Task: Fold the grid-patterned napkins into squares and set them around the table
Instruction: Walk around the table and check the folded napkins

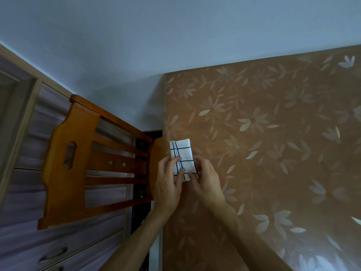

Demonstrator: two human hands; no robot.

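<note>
A white napkin with a dark grid pattern, folded into a narrow rectangle, lies on the brown floral tablecloth close to the table's left edge. My left hand rests on its near left part, fingers laid flat over the cloth. From the near right side my right hand touches the napkin's near edge with its fingertips. The napkin's far half is uncovered.
A wooden chair stands against the table's left side, its back toward a cabinet with drawers. A pale wall runs behind the table. The tablecloth stretches away to the right.
</note>
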